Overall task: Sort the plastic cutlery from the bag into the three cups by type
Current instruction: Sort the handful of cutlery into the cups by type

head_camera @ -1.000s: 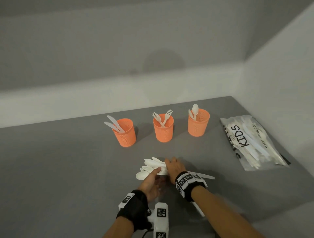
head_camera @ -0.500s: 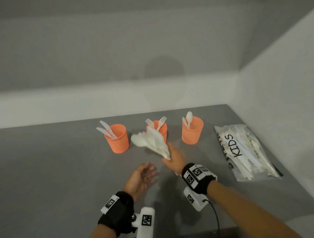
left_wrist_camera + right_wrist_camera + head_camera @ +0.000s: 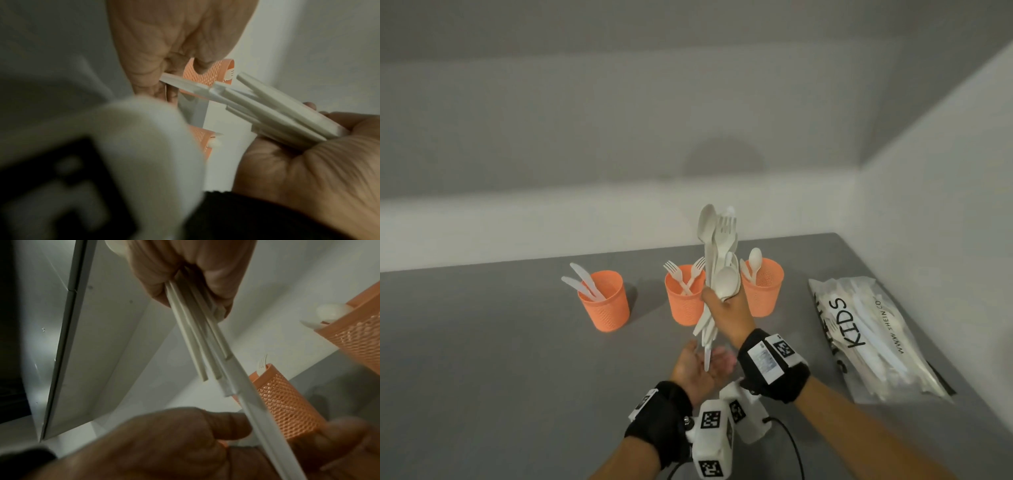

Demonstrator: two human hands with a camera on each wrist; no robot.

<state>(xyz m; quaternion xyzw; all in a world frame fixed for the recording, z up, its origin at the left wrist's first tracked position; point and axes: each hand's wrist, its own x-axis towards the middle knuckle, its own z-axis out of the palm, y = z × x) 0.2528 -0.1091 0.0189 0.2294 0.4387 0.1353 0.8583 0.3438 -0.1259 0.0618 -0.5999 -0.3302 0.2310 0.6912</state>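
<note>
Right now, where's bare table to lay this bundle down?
Bare table runs left of the knife cup and in front of the cups. It is crowded on the right: the spoon cup, then the bag by the wall.

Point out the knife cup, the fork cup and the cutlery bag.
knife cup (image 3: 608, 310), head view, front of its orange wall.
fork cup (image 3: 683, 308), head view, front wall below the rim.
cutlery bag (image 3: 873, 329), head view, clear plastic right of the KIDS print.

From my head view the right hand (image 3: 727, 310) hides part of the middle cup (image 3: 683, 298), and I can't sort the bag's (image 3: 873, 339) contents by type.
</note>
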